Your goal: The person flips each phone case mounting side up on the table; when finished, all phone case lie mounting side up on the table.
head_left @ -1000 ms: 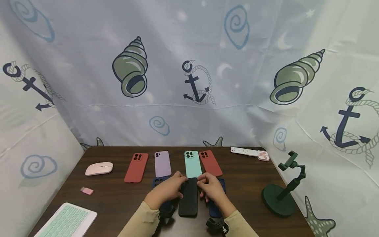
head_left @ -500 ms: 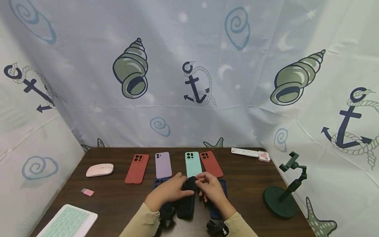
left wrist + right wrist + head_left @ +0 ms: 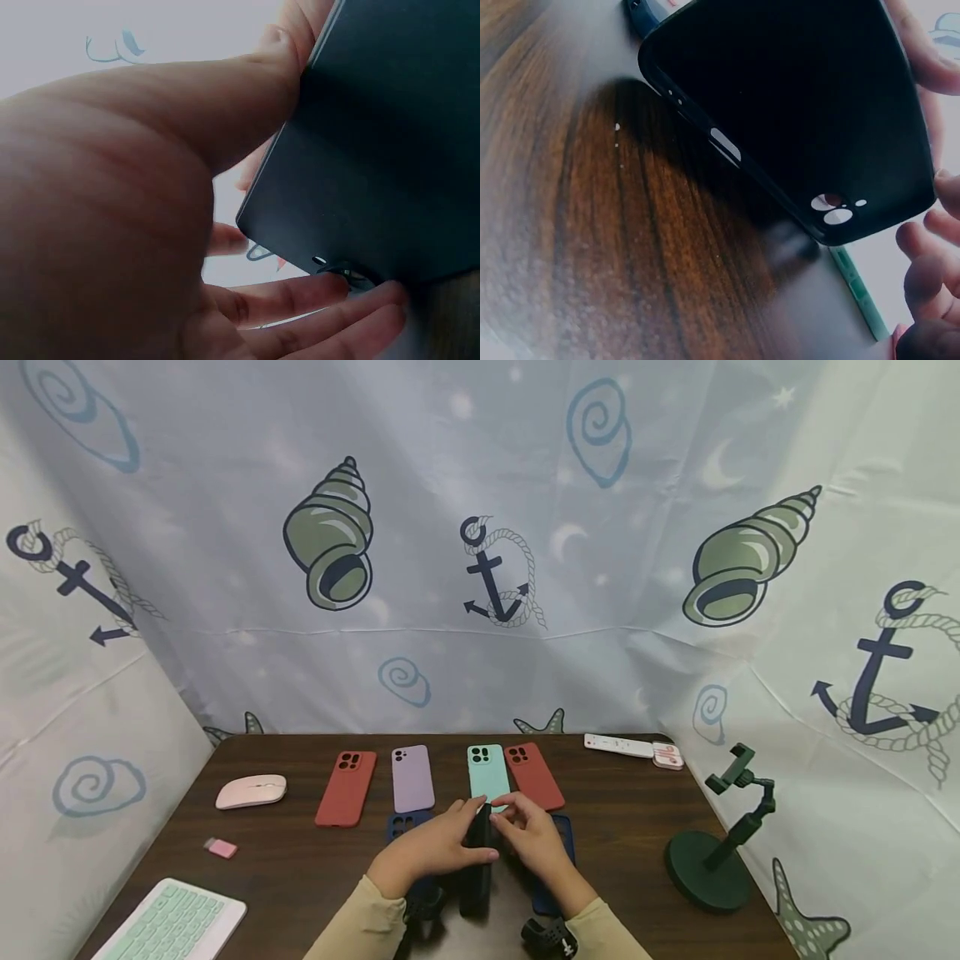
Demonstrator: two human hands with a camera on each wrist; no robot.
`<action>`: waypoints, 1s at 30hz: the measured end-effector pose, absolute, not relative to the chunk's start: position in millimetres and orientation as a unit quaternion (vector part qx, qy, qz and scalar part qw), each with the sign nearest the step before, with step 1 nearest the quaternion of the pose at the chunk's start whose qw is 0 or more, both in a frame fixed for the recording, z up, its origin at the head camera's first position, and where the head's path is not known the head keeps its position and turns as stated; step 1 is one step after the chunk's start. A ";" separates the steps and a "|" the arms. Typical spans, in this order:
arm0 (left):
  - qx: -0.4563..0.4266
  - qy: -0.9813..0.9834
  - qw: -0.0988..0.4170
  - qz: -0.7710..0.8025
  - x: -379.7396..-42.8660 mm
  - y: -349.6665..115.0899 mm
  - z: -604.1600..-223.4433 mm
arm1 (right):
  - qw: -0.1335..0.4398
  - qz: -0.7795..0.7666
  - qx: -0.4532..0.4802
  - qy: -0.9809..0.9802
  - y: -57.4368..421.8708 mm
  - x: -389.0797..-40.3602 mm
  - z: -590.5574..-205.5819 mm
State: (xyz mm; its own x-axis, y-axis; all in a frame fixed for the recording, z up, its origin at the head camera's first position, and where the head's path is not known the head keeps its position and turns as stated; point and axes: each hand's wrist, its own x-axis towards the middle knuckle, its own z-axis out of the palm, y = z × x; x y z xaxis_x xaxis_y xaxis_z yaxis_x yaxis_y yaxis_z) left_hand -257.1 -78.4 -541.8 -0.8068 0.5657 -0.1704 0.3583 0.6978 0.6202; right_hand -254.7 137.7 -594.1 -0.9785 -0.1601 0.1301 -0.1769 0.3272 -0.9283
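Between both hands a black phone case (image 3: 476, 885) is tipped up on its long side in the head view. My left hand (image 3: 427, 847) grips it, thumb along one long edge and fingers by the camera end, as the left wrist view of the case (image 3: 390, 150) shows. The right hand (image 3: 536, 843), fingers curled, pinches the far corner. In the right wrist view the hollow inner face of the case (image 3: 795, 105) shows, with light coming through its camera holes (image 3: 832, 210) and a side slot (image 3: 726, 144). Part of the case is hidden behind the left hand.
Beyond the hands lie a mint case (image 3: 487, 770), a lilac case (image 3: 412, 779) and red cases (image 3: 347, 789) (image 3: 535, 777). Navy cases (image 3: 405, 823) (image 3: 564, 833) lie partly under the arms. A mouse (image 3: 251, 792), keyboard (image 3: 176, 918) and green phone stand (image 3: 708, 872) sit farther out.
The black case has turned from lying nearly flat to standing on its long side, facing right. The left thumb has moved to the right with it; the right hand stays at the far corner.
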 end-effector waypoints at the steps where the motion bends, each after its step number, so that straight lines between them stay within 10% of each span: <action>1: 0.254 0.903 0.181 0.295 -256.5 -78.3 -541.1 | 0.015 0.559 0.103 -0.822 137.5 -255.1 -594.4; 30: 0.291 0.874 0.202 0.333 -260.0 -95.2 -519.5 | 0.025 0.368 0.160 -0.916 134.3 -254.0 -599.0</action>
